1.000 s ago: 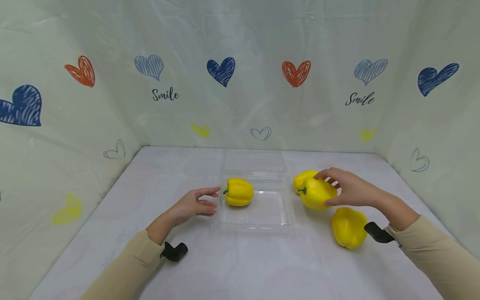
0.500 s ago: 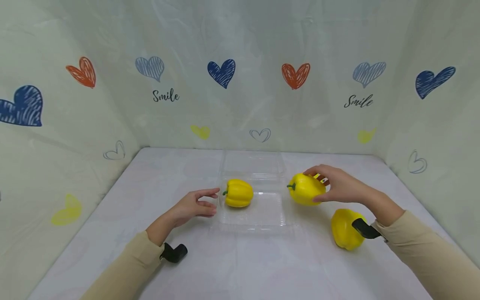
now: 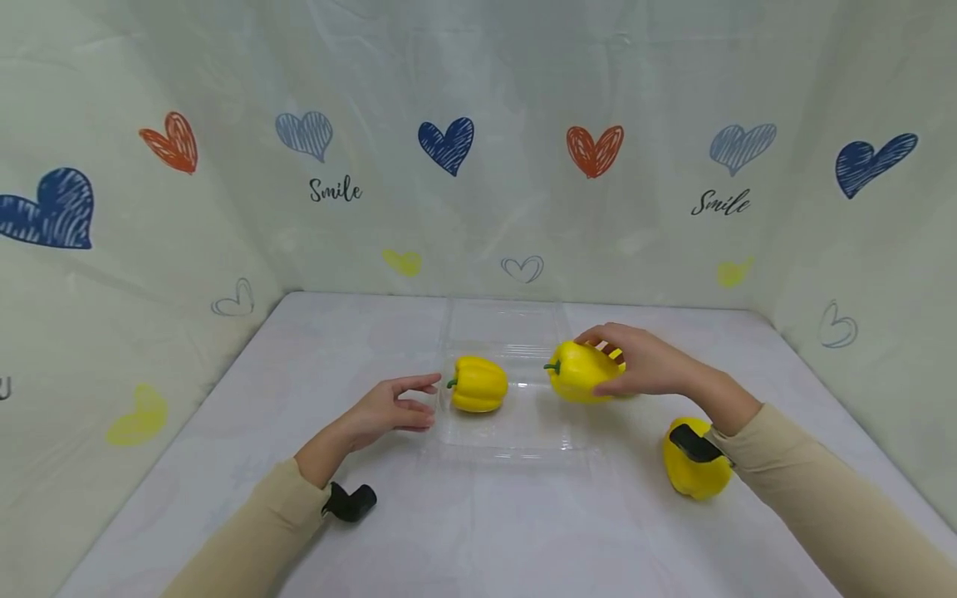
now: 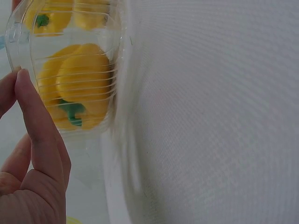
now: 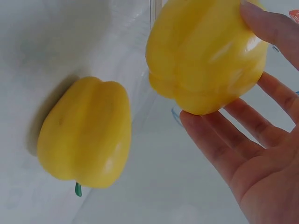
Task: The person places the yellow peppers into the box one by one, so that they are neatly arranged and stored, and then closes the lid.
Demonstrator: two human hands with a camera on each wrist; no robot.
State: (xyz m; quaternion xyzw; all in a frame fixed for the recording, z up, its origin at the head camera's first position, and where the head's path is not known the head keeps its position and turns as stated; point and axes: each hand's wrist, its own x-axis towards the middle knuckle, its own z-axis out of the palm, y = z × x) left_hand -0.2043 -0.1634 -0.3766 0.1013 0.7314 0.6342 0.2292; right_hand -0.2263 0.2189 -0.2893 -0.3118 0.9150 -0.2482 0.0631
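Observation:
A yellow bell pepper lies in the left half of a clear plastic clamshell container. My left hand is at the container's left edge, fingers nearly straight; in the left wrist view its fingertips meet the rim. Above the container's right side, my right hand grips a second yellow bell pepper, stem pointing left. The thumb and fingers hold that pepper from opposite sides in the right wrist view. Behind the right hand, another bell pepper is mostly hidden.
One more yellow bell pepper sits on the table near the right forearm, partly covered by the black wrist camera. The container's raised lid is at the back. A curtain with printed hearts surrounds the table.
My right hand has carried its bell pepper left, from beside the other peppers to above the container's right side. My left hand has stayed at the container's left edge.

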